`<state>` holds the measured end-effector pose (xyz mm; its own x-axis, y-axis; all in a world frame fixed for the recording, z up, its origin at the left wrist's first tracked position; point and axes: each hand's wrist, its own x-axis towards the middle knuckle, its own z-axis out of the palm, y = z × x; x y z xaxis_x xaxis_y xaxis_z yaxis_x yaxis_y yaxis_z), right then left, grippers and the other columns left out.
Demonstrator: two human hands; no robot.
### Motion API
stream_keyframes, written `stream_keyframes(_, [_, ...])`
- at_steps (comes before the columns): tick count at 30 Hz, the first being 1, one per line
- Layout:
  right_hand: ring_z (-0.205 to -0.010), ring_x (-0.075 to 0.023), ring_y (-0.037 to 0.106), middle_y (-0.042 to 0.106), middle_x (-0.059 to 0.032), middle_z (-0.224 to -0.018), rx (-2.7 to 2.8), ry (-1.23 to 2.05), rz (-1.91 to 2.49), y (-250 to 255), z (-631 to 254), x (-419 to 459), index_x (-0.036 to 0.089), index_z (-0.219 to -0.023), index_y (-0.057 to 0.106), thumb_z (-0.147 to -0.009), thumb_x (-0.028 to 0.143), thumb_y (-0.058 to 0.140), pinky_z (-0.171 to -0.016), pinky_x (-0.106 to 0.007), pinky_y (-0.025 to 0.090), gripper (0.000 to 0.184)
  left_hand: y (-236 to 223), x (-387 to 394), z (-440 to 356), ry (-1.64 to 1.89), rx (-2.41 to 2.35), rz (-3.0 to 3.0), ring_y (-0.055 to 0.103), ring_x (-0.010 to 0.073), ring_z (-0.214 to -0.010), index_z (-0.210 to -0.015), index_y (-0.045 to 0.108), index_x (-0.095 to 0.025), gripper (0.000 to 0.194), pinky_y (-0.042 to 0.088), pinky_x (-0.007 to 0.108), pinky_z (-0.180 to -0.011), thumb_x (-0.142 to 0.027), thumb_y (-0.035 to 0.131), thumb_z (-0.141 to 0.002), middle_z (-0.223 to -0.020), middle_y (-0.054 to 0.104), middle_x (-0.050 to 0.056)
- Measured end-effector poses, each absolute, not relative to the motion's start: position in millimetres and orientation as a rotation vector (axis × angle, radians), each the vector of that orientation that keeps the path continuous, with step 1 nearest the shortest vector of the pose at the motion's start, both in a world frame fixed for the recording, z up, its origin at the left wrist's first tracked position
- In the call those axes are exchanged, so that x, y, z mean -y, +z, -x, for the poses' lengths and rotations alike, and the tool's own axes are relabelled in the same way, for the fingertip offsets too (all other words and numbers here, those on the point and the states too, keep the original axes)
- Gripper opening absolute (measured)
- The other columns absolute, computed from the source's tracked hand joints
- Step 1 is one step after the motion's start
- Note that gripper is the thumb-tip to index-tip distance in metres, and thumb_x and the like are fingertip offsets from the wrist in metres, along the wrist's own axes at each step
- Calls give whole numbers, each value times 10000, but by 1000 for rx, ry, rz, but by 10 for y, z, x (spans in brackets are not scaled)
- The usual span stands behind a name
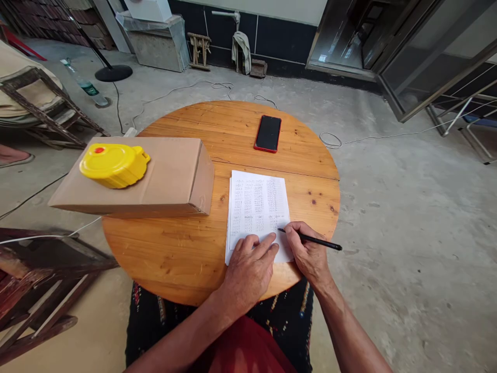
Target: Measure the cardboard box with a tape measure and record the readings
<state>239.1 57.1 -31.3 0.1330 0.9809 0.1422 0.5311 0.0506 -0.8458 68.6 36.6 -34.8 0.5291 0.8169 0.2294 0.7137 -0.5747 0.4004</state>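
Note:
A small stack of white paper [258, 194] lies near the front edge of the round wooden table, its top sheet covered with columns of handwriting too small to read. My right hand [308, 254] rests at the paper's right edge, fingers closed round a black pen [320, 241]. The pen's tip points left onto the lower right part of the sheet. Across the paper's lower edge lies my left hand [250, 267], fingers spread and flat on it, holding nothing.
The round table [174, 254] bears a closed cardboard box [166, 171] with a yellow plastic case [114, 165] on top, and a phone [268, 133] with a red edge. Wooden chairs [42, 106] stand left. A plastic bottle [87, 85] and a cable [373, 138] lie on the concrete floor.

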Motion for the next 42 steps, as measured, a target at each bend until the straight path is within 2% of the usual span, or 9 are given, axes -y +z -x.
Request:
stream_keyframes(8, [-535,-116,495,570,34,-614,1533,602,1622,-322,-2387,-562,192,-784,644,-921,320,532,-540,-240,396,218,-353,-368,-679,580,-1293,-2515,470,237,-970,-1201,607,-201,336,464,425,-853,-127,528,-883,-1371,582,0])
stream_keyframes(29, [-526,-123,506,580,30,-595,1537,636,1622,-325,-2397,-553,197,-764,645,-912,333,536,-520,-245,396,229,-352,-360,-678,580,-1292,-2496,474,238,-978,-1199,610,-207,339,469,431,-858,-118,532,-882,-1369,585,8])
stream_keyframes(37, [-444,-123,480,533,56,-499,1151,772,1473,-362,-2411,-523,197,-800,633,-912,374,577,-466,-253,391,216,-346,-377,-684,592,-1288,-2516,471,236,-956,-1178,615,-197,315,474,421,-840,-120,529,-885,-1349,599,8])
stream_keyframes(42, [-468,-125,492,545,54,-515,1065,756,1422,-350,-2386,-551,199,-840,637,-906,383,594,-505,-265,401,200,-354,-364,-683,602,-1302,-2523,479,243,-985,-1177,616,-206,328,480,430,-852,-110,535,-874,-1342,593,38])
